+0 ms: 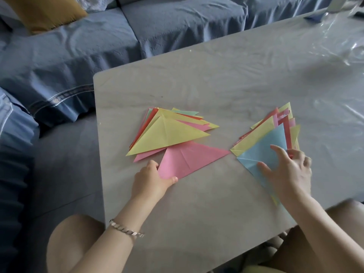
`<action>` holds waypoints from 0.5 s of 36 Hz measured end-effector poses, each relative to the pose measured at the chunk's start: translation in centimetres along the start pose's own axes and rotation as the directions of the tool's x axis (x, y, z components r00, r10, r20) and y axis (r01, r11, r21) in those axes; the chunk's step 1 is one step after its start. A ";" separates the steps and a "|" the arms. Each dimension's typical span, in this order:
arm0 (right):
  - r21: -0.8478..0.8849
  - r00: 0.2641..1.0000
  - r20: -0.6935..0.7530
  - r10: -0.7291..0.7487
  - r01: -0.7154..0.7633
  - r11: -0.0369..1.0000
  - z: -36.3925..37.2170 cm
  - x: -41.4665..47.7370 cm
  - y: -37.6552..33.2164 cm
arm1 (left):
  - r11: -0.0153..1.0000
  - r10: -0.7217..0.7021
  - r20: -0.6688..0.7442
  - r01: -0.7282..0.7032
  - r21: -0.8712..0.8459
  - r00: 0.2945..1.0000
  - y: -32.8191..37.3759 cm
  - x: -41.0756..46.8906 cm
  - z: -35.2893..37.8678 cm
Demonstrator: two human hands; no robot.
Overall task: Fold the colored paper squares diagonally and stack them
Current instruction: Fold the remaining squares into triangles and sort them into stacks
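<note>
Grey table [216, 85]: left fingers [152, 164] around pink triangle [189, 160], right fingers [279, 152] flat on blue paper [264, 147].

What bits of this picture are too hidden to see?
Head view:
- Sheets in the left pile: covered by the yellow triangle.
- Blue paper's near corner: under the right hand.
- Left hand's fingertips: beneath the pink triangle.
- Grey thing, far corner: cut off by the frame.
</note>
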State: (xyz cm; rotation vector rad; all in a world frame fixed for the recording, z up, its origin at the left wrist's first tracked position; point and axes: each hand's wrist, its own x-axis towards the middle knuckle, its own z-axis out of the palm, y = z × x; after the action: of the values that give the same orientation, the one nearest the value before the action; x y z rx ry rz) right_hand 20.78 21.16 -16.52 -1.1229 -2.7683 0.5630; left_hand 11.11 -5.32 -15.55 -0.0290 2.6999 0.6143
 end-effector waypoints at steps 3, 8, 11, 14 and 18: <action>0.058 0.998 -0.058 -0.016 0.019 0.998 -0.2 0.2 -0.1 | 0.997 0.030 -0.009 -0.031 -0.075 1.000 -0.3 -0.7 0.2; 0.219 0.995 -0.088 -0.055 0.073 0.973 -0.6 0.4 -0.2 | 0.961 0.067 0.219 -0.004 -0.278 0.973 -0.5 -3.1 -0.2; 0.303 0.992 -0.091 -0.091 0.115 0.946 -0.8 0.3 -0.5 | 0.922 0.149 0.350 -0.002 -0.386 0.925 0.1 -4.6 -1.3; 0.365 0.992 -0.090 -0.094 0.120 0.923 -1.1 0.1 -1.1 | 0.912 0.179 0.223 -0.076 -0.403 0.958 0.6 -3.8 -2.6; 0.401 0.989 -0.060 -0.134 0.147 0.904 -1.5 -0.1 -1.9 | 0.924 0.169 -0.096 -0.191 -0.332 0.981 0.4 -0.2 -4.7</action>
State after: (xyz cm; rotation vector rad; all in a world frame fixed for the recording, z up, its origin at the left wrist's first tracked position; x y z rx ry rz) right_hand 19.96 20.34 -14.44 -0.8222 -2.5092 1.0288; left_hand 9.61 -6.93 -11.34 0.1131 2.6425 1.1503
